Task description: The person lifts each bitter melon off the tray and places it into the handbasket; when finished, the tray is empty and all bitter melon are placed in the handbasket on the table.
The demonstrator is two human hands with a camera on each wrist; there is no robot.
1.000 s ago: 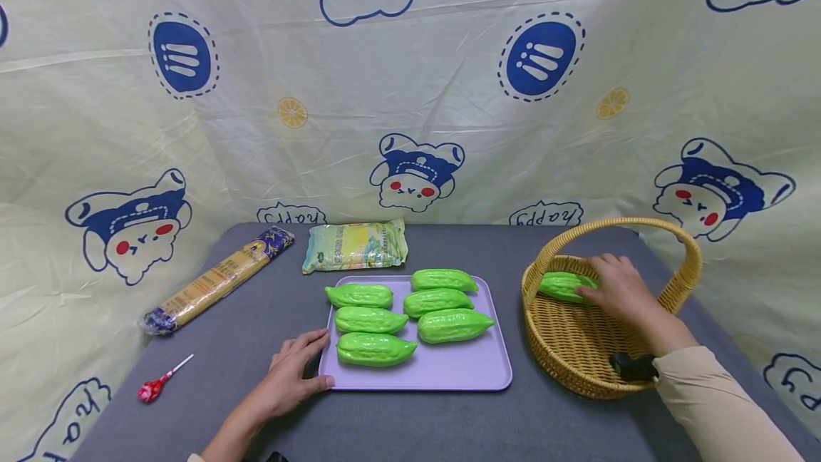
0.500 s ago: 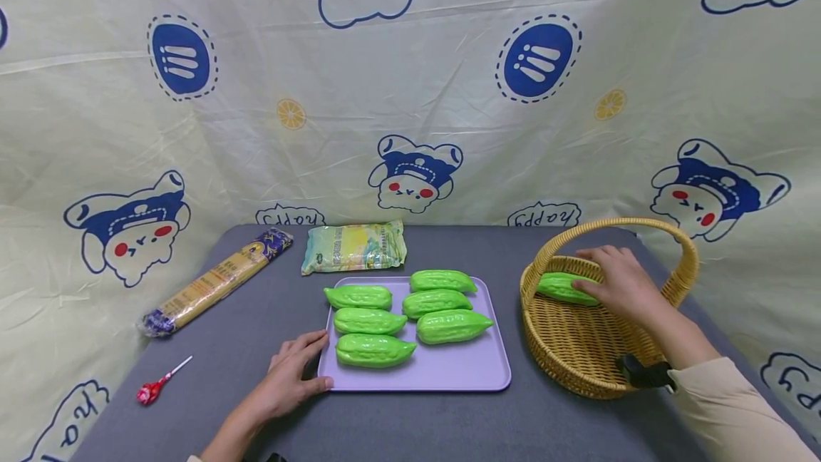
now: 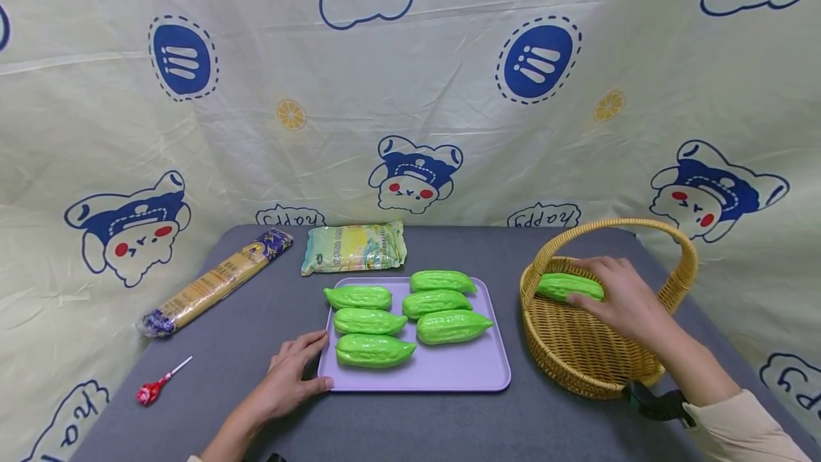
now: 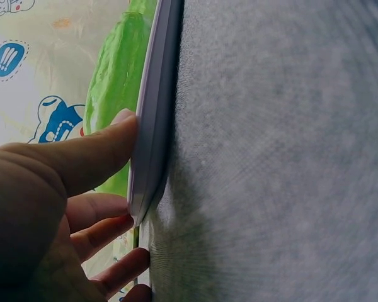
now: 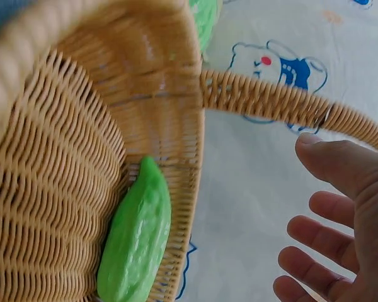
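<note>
My left hand [image 3: 291, 374] rests at the left edge of a lilac tray [image 3: 462, 374], thumb and fingertips touching its rim. In the left wrist view, the thumb [image 4: 107, 151] lies against the rim with the fingers spread below it. Several glossy green bitter melons lie in two columns on the tray, such as the front left bitter melon [image 3: 374, 351]. Over the wicker basket [image 3: 571, 348], my right hand [image 3: 625, 299] is held with relaxed fingers and nothing in them. One bitter melon [image 5: 135, 236] lies inside against the basket wall, apart from the hand in the right wrist view.
The basket's tall arched handle [image 3: 616, 223] rises around the right hand. Behind the tray lies a pale green and yellow packet [image 3: 354, 247]. A long pack of noodles [image 3: 218, 280] and a red lollipop [image 3: 151, 391] are on the left. A printed cloth hangs behind the grey table.
My right hand has let go of the bitter melon in the basket and drawn back slightly, so more of the melon shows. The left hand and tray have stayed put.
</note>
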